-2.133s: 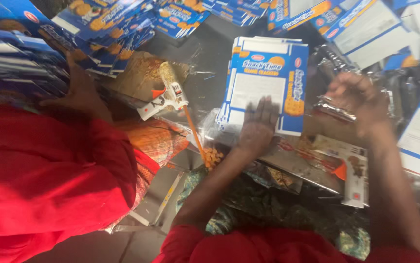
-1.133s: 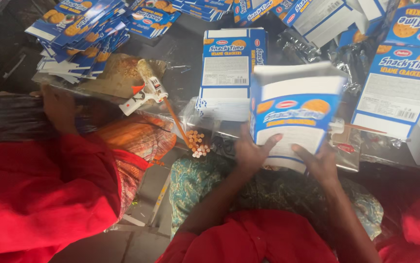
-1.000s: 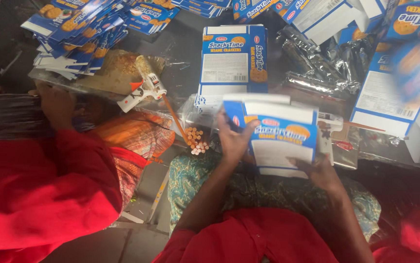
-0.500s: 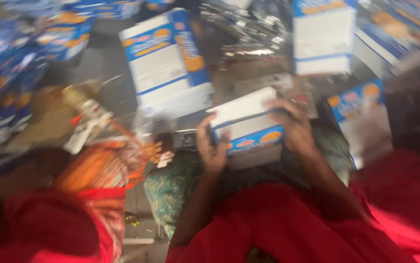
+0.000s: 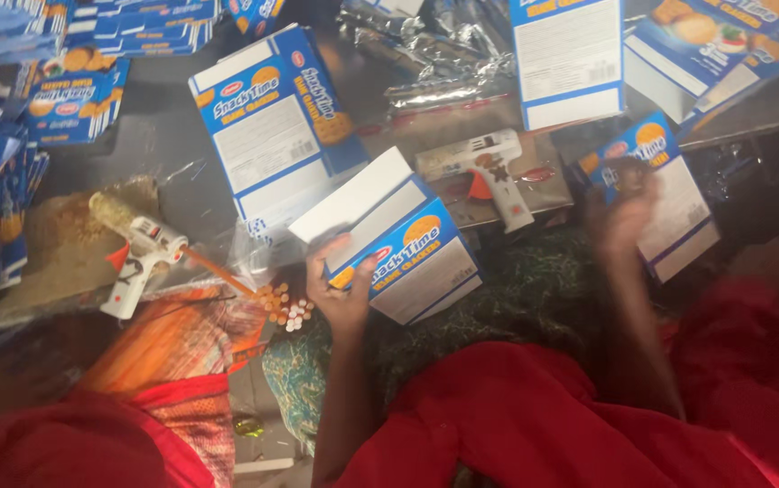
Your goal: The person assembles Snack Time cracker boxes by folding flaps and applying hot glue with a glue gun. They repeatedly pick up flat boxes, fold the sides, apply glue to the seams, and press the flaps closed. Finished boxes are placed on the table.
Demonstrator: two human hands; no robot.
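left hand (image 5: 340,294) grasps the blue and white cracker box (image 5: 398,239) at its near left corner, box tilted above the lap, centre of scene. right hand (image 5: 620,212) is raised to the right, blurred, fingers curled; grip cannot be determined. white glue gun (image 5: 489,172) lies just beyond the box.

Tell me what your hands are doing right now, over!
Left hand gripping blue cracker box at its corner. Right hand raised, blurred, grip unclear. White glue gun lies beyond the box, untouched.

Red top with short sleeves, bare forearms, bare hands (image 5: 340,294), green patterned cloth over lap
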